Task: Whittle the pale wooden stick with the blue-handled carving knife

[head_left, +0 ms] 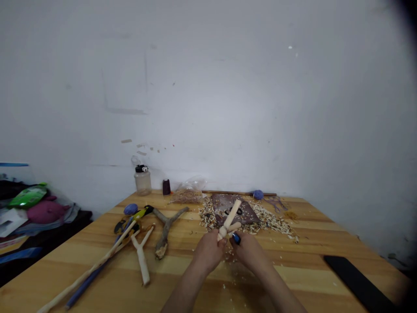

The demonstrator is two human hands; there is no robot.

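A peeled, pale forked stick (233,213) is gripped in my left hand (208,251), its prongs pointing up and away from me. Close beside it, my right hand (250,252) is closed around a small blue-and-black tool (236,238); its working end cannot be made out. Both hands are nearly touching, above a scatter of wood shavings (273,224). Behind the stick, a dark brown sheet (224,203) lies flat, sprinkled with shavings, and a black ring-shaped thing (239,211) rests on it, partly hidden.
Left lie a second peeled fork (142,259), a bark-covered fork (166,230), long sticks (81,278) and yellow-and-black pruners (140,214). Along the wall stand a bottle (142,181), a thread spool (166,187) and a plastic bag (188,194). A black strip (356,280) lies right.
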